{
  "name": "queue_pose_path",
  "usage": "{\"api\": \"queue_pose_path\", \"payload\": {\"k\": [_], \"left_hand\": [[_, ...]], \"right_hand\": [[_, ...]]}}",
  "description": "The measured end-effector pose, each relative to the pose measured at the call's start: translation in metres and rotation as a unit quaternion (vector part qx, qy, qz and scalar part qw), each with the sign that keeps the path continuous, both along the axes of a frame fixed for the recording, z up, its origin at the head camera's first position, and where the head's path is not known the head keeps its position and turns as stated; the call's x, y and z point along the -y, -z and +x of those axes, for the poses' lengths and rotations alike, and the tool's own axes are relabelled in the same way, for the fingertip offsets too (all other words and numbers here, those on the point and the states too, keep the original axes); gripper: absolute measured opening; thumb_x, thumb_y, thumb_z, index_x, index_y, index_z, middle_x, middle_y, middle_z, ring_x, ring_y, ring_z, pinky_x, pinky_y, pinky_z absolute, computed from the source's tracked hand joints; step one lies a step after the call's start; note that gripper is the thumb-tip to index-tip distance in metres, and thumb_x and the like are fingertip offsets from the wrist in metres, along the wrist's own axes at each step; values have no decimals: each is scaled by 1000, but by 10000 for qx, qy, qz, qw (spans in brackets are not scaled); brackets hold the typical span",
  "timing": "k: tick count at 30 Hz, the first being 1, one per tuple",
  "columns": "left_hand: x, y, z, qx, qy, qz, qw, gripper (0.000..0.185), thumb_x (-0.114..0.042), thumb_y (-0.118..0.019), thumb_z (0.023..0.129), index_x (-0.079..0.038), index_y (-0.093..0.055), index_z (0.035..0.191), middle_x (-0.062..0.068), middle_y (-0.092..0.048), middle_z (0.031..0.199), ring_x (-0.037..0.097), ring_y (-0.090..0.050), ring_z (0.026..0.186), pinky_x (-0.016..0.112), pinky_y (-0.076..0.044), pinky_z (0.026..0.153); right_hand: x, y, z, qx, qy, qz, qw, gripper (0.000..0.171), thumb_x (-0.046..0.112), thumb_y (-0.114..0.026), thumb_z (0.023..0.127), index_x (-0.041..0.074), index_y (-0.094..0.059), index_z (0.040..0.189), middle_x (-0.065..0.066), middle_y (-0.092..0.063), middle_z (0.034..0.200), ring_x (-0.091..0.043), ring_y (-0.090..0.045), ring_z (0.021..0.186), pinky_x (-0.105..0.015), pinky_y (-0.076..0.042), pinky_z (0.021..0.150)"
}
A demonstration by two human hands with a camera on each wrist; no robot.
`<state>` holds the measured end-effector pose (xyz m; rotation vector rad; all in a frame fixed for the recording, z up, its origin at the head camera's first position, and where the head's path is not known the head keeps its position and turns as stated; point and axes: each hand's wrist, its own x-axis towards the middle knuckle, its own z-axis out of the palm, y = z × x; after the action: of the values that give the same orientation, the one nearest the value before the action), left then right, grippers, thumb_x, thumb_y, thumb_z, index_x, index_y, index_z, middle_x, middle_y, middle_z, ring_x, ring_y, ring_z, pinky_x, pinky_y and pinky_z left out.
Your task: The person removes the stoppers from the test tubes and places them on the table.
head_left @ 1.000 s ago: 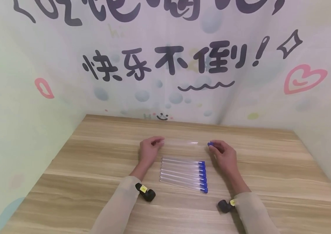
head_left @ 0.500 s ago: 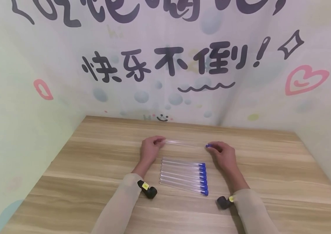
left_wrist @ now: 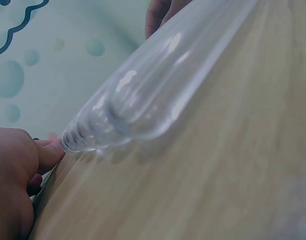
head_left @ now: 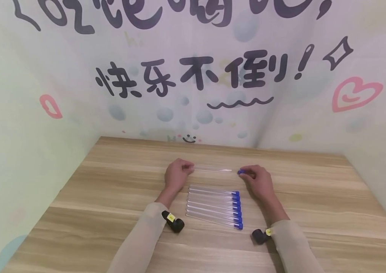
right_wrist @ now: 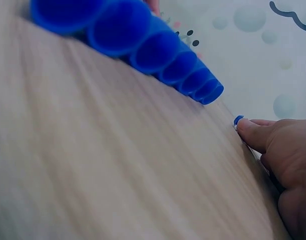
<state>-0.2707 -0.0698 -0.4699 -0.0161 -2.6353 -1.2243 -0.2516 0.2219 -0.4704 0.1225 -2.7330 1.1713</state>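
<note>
Pale cloth backdrop (head_left: 193, 96) fills the upper part of the head view, printed with dark Chinese lettering, bluish bubbles and pink hearts. Below it spreads a wood-grain counter (head_left: 87, 212), wide and light brown. Two light sleeves come in over its near edge, the left sleeve (head_left: 138, 239) from seven o'clock and the right sleeve (head_left: 297, 246) from five.

Mid-counter lies a row of capped test tubes (head_left: 212, 206), clear, side by side, rounded ends toward nine o'clock and blue caps toward three. Left hand (head_left: 176, 176) is at the row's ten o'clock, right hand (head_left: 259, 180) at its two. A black wrist camera (head_left: 176, 225) sits at eight o'clock, another black camera (head_left: 258, 236) at four.

At the row's twelve o'clock is a clear uncapped tube (head_left: 213, 170), its nine o'clock end pinched in the left fingers. Whether it touches the counter, I cannot tell. The right fingers pinch a loose blue cap (head_left: 240, 172), just beside the tube's three o'clock end, a small gap between.
</note>
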Motion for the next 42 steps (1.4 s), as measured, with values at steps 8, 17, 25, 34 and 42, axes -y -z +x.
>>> {"api": "queue_pose_path", "payload": {"k": [8,17,25,34,42], "left_hand": [[0,0,-1,-7,77,-177,9998,15,-19,-74,84,-19,-74,99,-4,-63,93,16,-60,84,34,-48,71],[0,-2,1,14,70,-191,9998,17,-18,-74,84,-18,-74,101,-2,-63,95,17,-60,86,35,-48,73],[0,-2,3,9,114,46,9999,19,-16,-74,83,-16,-73,102,-1,-62,98,18,-60,87,35,-48,73],[1,-1,6,-89,89,368,9992,19,-14,-74,84,-15,-73,102,0,-61,98,17,-58,85,35,-47,72],[5,1,10,-285,67,682,9972,19,-17,-74,84,-14,-71,103,-1,-61,93,17,-57,85,34,-49,74]], "right_hand": [[1,-1,1,-115,-66,-46,9999,26,19,-67,91,7,-66,114,-12,-63,108,-28,-59,99,-45,-47,85],[2,-2,0,-44,-104,-139,9998,28,19,-66,92,6,-65,116,-12,-63,109,-27,-60,99,-44,-48,86],[3,-3,2,36,557,-455,9974,33,31,-62,94,9,-64,118,-12,-63,107,-27,-56,98,-42,-44,87],[5,-2,8,-239,1047,-893,9902,34,31,-62,94,10,-62,121,-10,-62,110,-26,-57,102,-42,-44,91],[4,-3,20,-231,1337,-1151,9841,33,35,-60,94,11,-63,117,-7,-63,107,-21,-57,100,-37,-47,87]]}}
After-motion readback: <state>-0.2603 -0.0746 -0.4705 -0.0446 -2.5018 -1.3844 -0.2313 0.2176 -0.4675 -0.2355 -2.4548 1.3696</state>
